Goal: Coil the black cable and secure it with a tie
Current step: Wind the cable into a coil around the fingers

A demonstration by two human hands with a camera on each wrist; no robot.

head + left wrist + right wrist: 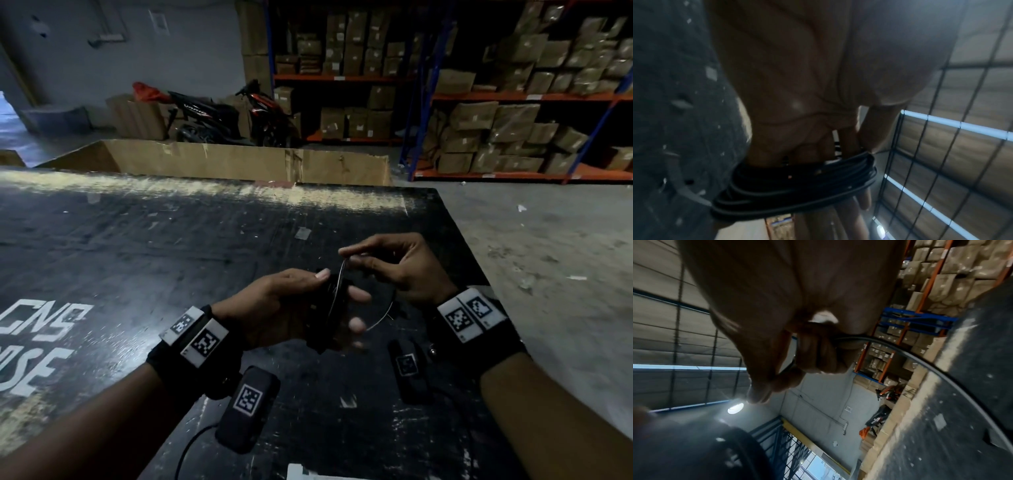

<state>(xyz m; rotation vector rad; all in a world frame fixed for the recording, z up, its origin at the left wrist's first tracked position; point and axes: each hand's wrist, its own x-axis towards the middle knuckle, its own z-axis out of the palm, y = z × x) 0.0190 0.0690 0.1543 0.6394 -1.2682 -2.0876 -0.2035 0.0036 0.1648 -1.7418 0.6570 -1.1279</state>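
Observation:
My left hand holds the black cable, wound in several loops, above the dark table. In the left wrist view the loops wrap across my fingers. My right hand is just right of the coil and pinches a strand of the cable between thumb and fingers. The right wrist view shows that strand running out of the pinch and arcing down over the table. A loose length hangs below the coil. I see no tie.
Two black devices with square markers lie on the table near me, one under my left wrist, one under my right. A large cardboard box stands behind the table. Shelves of boxes and a scooter stand farther back.

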